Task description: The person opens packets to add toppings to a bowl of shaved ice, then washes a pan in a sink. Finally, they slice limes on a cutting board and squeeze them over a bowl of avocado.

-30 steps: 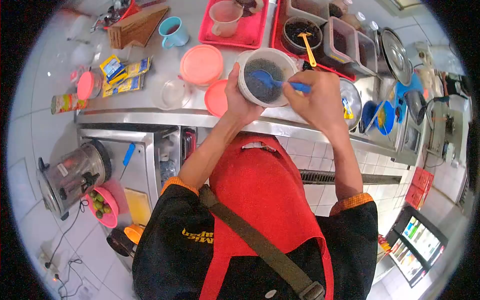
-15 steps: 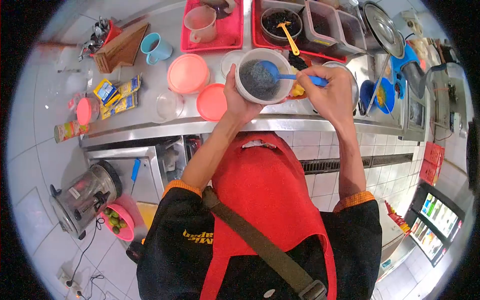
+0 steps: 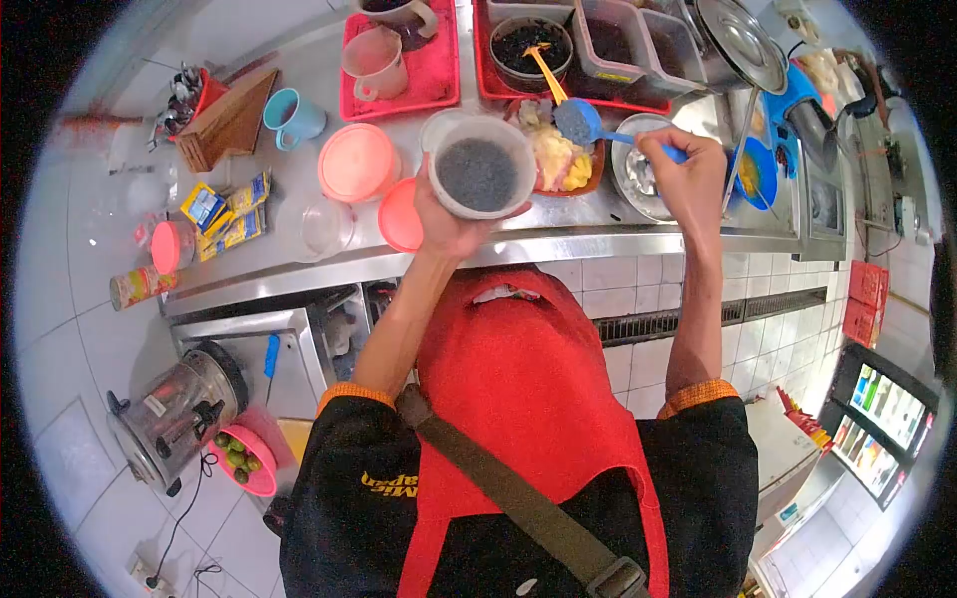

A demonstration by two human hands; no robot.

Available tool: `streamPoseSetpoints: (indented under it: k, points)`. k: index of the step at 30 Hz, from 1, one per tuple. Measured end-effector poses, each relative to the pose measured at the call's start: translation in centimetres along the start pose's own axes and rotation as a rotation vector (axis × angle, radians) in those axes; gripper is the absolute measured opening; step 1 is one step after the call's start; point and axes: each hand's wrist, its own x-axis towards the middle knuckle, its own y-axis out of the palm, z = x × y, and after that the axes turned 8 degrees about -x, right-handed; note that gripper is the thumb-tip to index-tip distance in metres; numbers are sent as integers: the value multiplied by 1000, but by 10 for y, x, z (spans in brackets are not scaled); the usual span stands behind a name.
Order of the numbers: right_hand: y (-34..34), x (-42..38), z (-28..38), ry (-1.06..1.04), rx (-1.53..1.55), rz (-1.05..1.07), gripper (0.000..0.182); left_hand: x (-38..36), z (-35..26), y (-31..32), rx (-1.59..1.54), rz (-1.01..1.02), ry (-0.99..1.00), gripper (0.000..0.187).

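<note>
My left hand (image 3: 449, 224) is wrapped around a white plastic tub (image 3: 447, 191) that holds dark, speckled seeds (image 3: 478, 173). In my right hand (image 3: 686, 169) is a blue spoon (image 3: 618, 137), its bowl loaded with the same dark seeds. The spoon is over a reddish-brown bowl (image 3: 598, 177) of yellow and pale food pieces (image 3: 558, 157), to the right of the tub. A round metal dish (image 3: 638, 194) lies below and beside my right hand.
Pink-lidded tubs (image 3: 357, 159), a blue mug (image 3: 294, 118) and sachets (image 3: 239, 209) stand to the left on the steel counter. Behind are a red tray with a jug (image 3: 377, 70) and a dark pot (image 3: 530, 75) with an orange-handled utensil. A blue basin (image 3: 755, 179) is at right.
The spoon has come out of the tub with seeds on it and moved right, over the bowl of food. The tub has shifted left and slightly down in view.
</note>
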Motion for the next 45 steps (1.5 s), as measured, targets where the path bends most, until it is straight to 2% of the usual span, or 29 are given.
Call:
streamPoseSetpoints:
  k: [2, 6, 10, 13, 16, 30, 34, 37, 40, 43, 44, 45]
  points:
    - [15, -5, -19, -11, -97, -42, 20, -6, -4, -3, -8, 14, 26, 78]
    - [59, -26, -37, -48, -73, -141, 16, -17, -8, -12, -17, 16, 64, 84]
    - [92, -47, -48, -285, -68, -304, 8, -25, -11, -11, -66, 69, 27, 83]
    - [94, -61, -38, -225, -143, -296, 8, -33, -10, -9, -67, 51, 36, 83]
    - [105, -67, -44, -294, -131, -377, 11, -36, -10, -9, -70, 47, 45, 83]
    - [111, -92, -47, -231, -106, -328, 22, -45, -9, -3, -11, -12, 65, 85]
    - [99, -88, -35, -263, -62, -393, 24, -42, -9, -2, 4, -34, 88, 86]
    - [127, -86, -63, -295, -75, -361, 26, -45, -7, -4, -17, 15, 58, 87]
    - [113, -85, -56, -400, -52, -548, 33, -43, -9, -2, -18, 23, 66, 87]
    - [118, -83, -68, -424, -50, -512, 34, -49, -4, -3, -6, -18, 103, 87]
    - [125, -84, -72, -313, -148, -360, 31, -53, 1, -1, 26, -66, 130, 88]
    - [125, -81, -76, -325, -119, -438, 29, -43, -3, 2, 68, -84, 178, 88]
